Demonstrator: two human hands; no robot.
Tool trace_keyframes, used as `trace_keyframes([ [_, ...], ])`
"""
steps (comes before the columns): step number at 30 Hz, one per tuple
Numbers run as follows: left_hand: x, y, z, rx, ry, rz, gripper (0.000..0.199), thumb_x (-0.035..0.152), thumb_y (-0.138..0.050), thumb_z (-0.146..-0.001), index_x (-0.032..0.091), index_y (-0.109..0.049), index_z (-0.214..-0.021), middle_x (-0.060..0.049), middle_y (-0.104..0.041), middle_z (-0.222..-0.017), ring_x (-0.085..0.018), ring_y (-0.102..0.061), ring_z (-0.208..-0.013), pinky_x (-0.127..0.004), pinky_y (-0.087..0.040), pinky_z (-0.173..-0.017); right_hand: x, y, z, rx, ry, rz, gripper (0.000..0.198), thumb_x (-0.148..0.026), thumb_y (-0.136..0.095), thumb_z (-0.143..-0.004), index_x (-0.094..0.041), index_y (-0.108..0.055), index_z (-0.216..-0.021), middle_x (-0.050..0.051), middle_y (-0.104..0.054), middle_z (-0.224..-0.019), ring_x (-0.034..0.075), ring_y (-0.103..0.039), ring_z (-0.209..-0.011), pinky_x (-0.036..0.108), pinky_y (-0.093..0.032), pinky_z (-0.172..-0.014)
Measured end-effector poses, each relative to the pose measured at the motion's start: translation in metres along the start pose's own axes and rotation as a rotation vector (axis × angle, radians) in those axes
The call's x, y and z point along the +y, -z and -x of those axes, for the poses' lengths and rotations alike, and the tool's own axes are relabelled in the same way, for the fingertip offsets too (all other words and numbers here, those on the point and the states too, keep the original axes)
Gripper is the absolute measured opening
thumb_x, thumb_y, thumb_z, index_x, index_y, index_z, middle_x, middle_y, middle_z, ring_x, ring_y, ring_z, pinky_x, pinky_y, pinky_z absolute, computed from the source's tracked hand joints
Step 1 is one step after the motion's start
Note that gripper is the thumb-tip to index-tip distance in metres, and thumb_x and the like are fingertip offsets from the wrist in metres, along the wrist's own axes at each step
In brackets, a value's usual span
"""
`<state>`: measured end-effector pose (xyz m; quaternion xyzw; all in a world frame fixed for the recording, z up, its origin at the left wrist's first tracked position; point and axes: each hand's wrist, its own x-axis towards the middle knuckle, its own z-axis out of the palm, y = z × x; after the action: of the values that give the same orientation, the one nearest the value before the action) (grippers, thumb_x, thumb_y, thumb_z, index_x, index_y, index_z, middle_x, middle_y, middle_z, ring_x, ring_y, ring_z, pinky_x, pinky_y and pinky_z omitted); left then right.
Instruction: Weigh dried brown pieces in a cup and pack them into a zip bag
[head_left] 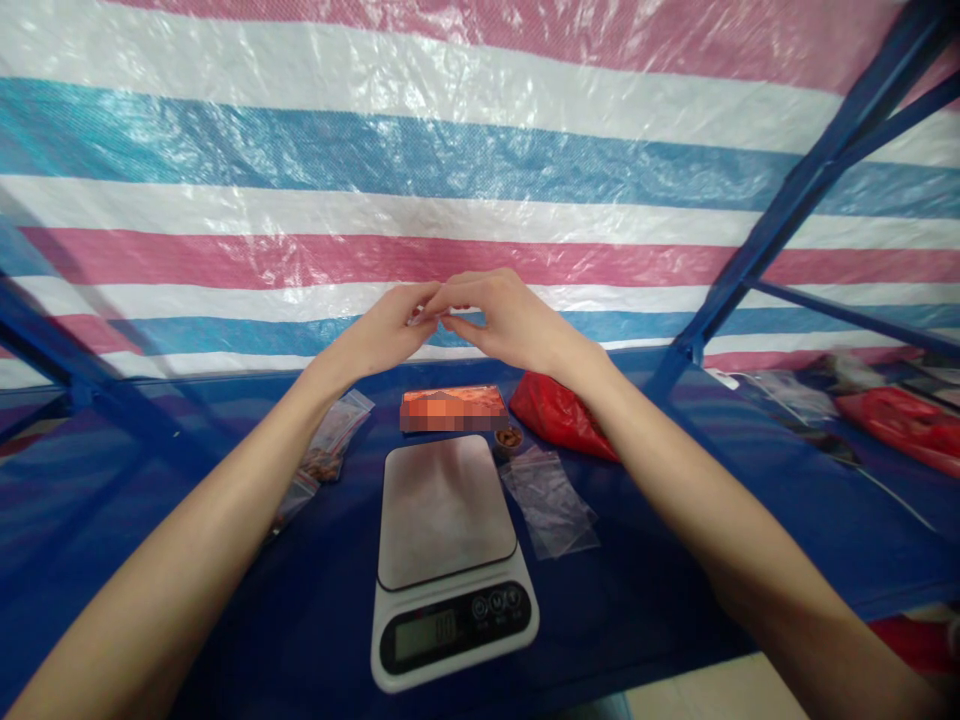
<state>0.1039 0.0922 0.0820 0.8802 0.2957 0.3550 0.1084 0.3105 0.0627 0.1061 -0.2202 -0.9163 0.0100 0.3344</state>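
My left hand (394,322) and my right hand (504,315) are raised above the back of the blue shelf, with their fingertips meeting. Fingers on both are extended, thumbs apart from them, and no object shows between them. The right fingers partly cover the left fingertips. Below stands a white kitchen scale (448,515) with a bare metal plate and a display of zeros. Behind it are an orange box (453,408) and a small cup of brown pieces (508,438). Right of the scale lies an empty clear zip bag (551,503).
Zip bags with brown contents (330,450) lie partly behind my left forearm. A red plastic bag (559,415) is partly covered by my right arm. Blue metal frame bars (795,200) stand at the sides, before a striped tarp (375,210). Another red bag (907,425) lies far right.
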Motion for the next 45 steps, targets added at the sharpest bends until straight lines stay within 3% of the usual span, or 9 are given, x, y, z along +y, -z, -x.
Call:
trace_keyframes([
  [5,0.002,-0.002,0.004,-0.033,0.003,-0.036,0.018,0.022,-0.056,-0.083,0.017,-0.065,-0.098,-0.005,-0.073,-0.098,-0.023,-0.066,-0.09,-0.034,-0.048,-0.081,-0.007,0.002,0.0,-0.166,0.0,-0.071,0.029,-0.004,-0.059,-0.096,-0.02,-0.081,-0.107,0.007,-0.081,-0.115,0.023,-0.073,-0.106,0.036,-0.051,-0.095],
  [12,0.011,-0.005,0.007,-0.234,0.015,-0.159,0.015,0.012,-0.055,-0.078,0.021,-0.062,-0.087,-0.002,-0.07,-0.083,-0.022,-0.065,-0.077,-0.032,-0.042,-0.068,-0.034,0.005,0.011,-0.458,-0.206,0.066,0.022,-0.011,-0.067,-0.092,-0.017,-0.077,-0.111,0.012,-0.08,-0.116,0.026,-0.074,-0.096,0.033,-0.052,-0.078],
  [19,0.04,0.005,0.012,-0.207,0.039,-0.134,0.023,0.012,-0.06,-0.079,0.021,-0.071,-0.098,-0.005,-0.077,-0.095,-0.024,-0.07,-0.087,-0.034,-0.046,-0.075,-0.057,0.028,0.013,-0.468,-0.203,0.045,0.019,-0.019,-0.069,-0.098,-0.017,-0.076,-0.116,0.013,-0.079,-0.114,0.026,-0.073,-0.091,0.034,-0.051,-0.073],
  [24,0.063,0.003,0.037,-0.226,0.084,-0.086,0.013,0.013,-0.059,-0.08,0.021,-0.063,-0.09,-0.002,-0.07,-0.083,-0.023,-0.066,-0.08,-0.031,-0.042,-0.068,-0.069,0.011,0.023,-0.469,-0.156,-0.059,0.015,-0.021,-0.06,-0.104,-0.015,-0.073,-0.108,0.013,-0.078,-0.107,0.026,-0.073,-0.089,0.038,-0.055,-0.079],
  [29,0.057,-0.009,0.081,-0.184,0.108,-0.258,0.006,0.016,-0.059,-0.088,0.021,-0.062,-0.087,-0.004,-0.068,-0.087,-0.025,-0.066,-0.087,-0.033,-0.044,-0.073,-0.067,-0.019,0.064,-0.275,-0.039,-0.368,0.036,-0.011,-0.058,-0.101,-0.026,-0.073,-0.13,0.008,-0.074,-0.134,0.024,-0.067,-0.128,0.042,-0.051,-0.111],
  [34,0.041,-0.021,0.11,-0.089,0.095,-0.355,0.014,0.02,-0.058,-0.098,0.02,-0.068,-0.107,-0.007,-0.072,-0.095,-0.026,-0.064,-0.094,-0.038,-0.05,-0.085,-0.042,-0.024,0.11,0.279,-0.363,-0.35,0.026,-0.023,-0.058,-0.102,-0.027,-0.079,-0.117,0.006,-0.08,-0.107,0.026,-0.074,-0.102,0.046,-0.058,-0.097],
  [36,0.039,-0.024,0.114,-0.084,0.069,-0.381,0.014,0.022,-0.058,-0.1,0.02,-0.068,-0.108,-0.007,-0.073,-0.098,-0.026,-0.064,-0.097,-0.04,-0.05,-0.089,-0.027,-0.026,0.122,0.338,-0.462,-0.295,0.02,-0.032,-0.065,-0.1,-0.025,-0.079,-0.112,0.008,-0.079,-0.104,0.028,-0.073,-0.1,0.048,-0.057,-0.099],
  [42,0.042,-0.03,0.116,0.028,0.023,-0.401,0.014,0.024,-0.054,-0.103,0.02,-0.065,-0.095,-0.008,-0.071,-0.099,-0.026,-0.062,-0.101,-0.041,-0.048,-0.089,-0.001,-0.033,0.14,-0.055,-0.522,-0.268,0.054,-0.037,-0.095,-0.074,-0.022,-0.075,-0.122,0.012,-0.076,-0.124,0.033,-0.069,-0.119,0.052,-0.052,-0.108],
  [45,0.045,-0.031,0.117,0.12,-0.03,-0.362,0.012,0.025,-0.056,-0.103,0.02,-0.067,-0.099,-0.009,-0.072,-0.104,-0.025,-0.063,-0.103,-0.041,-0.048,-0.092,0.004,-0.035,0.147,-0.161,-0.512,-0.235,0.056,-0.035,-0.099,-0.067,-0.022,-0.076,-0.116,0.012,-0.075,-0.124,0.033,-0.067,-0.119,0.051,-0.051,-0.107],
])
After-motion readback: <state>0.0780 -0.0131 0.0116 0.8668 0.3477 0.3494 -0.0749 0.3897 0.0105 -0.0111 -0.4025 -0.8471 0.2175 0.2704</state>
